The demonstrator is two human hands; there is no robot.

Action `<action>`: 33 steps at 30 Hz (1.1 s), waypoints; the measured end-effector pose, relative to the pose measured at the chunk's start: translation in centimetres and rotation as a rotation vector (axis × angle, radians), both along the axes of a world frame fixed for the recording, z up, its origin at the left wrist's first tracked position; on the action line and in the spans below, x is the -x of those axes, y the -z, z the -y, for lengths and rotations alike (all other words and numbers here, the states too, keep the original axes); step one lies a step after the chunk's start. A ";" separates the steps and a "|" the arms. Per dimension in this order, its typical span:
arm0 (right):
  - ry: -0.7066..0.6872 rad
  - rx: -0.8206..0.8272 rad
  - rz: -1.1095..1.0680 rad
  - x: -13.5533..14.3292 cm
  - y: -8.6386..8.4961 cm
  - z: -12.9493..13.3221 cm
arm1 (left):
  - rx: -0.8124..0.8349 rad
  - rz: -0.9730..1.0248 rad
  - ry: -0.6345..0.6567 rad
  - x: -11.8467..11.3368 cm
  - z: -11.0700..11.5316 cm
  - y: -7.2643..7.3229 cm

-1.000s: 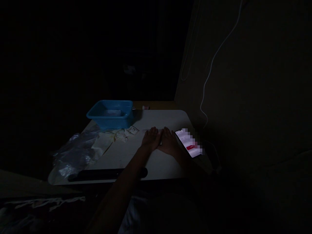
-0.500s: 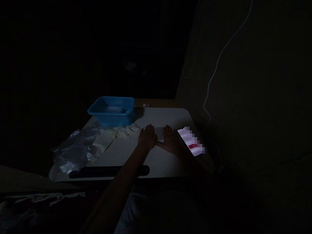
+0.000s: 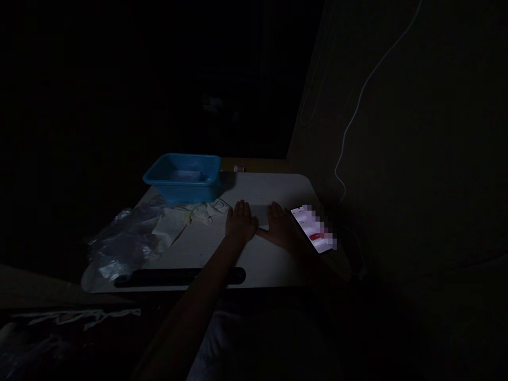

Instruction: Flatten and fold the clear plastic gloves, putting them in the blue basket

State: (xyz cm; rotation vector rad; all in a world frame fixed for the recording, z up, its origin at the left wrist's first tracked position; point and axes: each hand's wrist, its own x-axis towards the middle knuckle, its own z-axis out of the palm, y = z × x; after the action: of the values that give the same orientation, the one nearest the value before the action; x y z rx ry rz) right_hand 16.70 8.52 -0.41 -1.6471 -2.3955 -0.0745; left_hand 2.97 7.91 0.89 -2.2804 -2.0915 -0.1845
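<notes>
In dim light, my left hand rests palm down on a small white table, fingers stretched forward. Beside it my right hand also lies flat, its thumb reaching toward the left hand. Between the two hands, and partly covered by them, is a thin, pale rectangular piece; its material is too dark to make out. Crumpled whitish pieces lie just left of my left hand. A lit phone is to the right of my right hand.
A blue plastic basin with something pale inside stands at the table's back left. Clear plastic wrapping covers the left side. Along the front edge runs a black strip. A white cable hangs on the right wall.
The view has shifted very slightly. Both hands stay flat in nearly the same place on the table, and the things around them have not visibly moved.
</notes>
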 end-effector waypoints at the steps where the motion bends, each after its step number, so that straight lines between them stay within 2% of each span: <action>1: -0.001 -0.002 -0.002 0.0 0.0 0.0 | -0.004 -0.001 -0.001 0.0 0.0 0.1; 13: -0.025 -0.044 -0.050 -0.2 0.2 -0.1 | -0.039 -0.005 0.027 0.2 0.0 0.3; 17: -0.090 -0.081 -0.218 -1.5 0.2 -0.2 | -0.042 0.010 0.026 0.2 0.0 0.4; 20: -0.050 -0.134 -0.408 -2.4 0.5 -0.6 | -0.046 0.016 0.032 0.2 0.0 0.4; 23: 0.006 -0.127 -0.496 -2.4 0.6 -1.5 | -0.048 0.015 0.039 0.3 0.1 0.3; 27: 0.140 0.083 -0.389 -1.0 -1.2 -3.4 | -0.052 0.007 0.064 0.8 0.5 0.3; 28: 0.150 0.185 -0.333 -0.7 -1.9 -3.9 | -0.053 0.004 0.068 1.0 0.7 0.4; 30: 0.153 0.244 -0.309 -0.1 -3.3 -4.7 | -0.058 -0.004 0.077 1.3 1.0 0.4; 33: 0.148 0.418 -0.256 -0.1 -4.7 -5.4 | -0.060 -0.010 0.086 1.7 1.3 0.4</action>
State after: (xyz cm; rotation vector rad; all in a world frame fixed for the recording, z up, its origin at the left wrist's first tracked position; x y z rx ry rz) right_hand 16.78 13.88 4.27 -1.8685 -2.1918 0.6138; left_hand 1.31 6.60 0.52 -2.3325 -1.9573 -0.2353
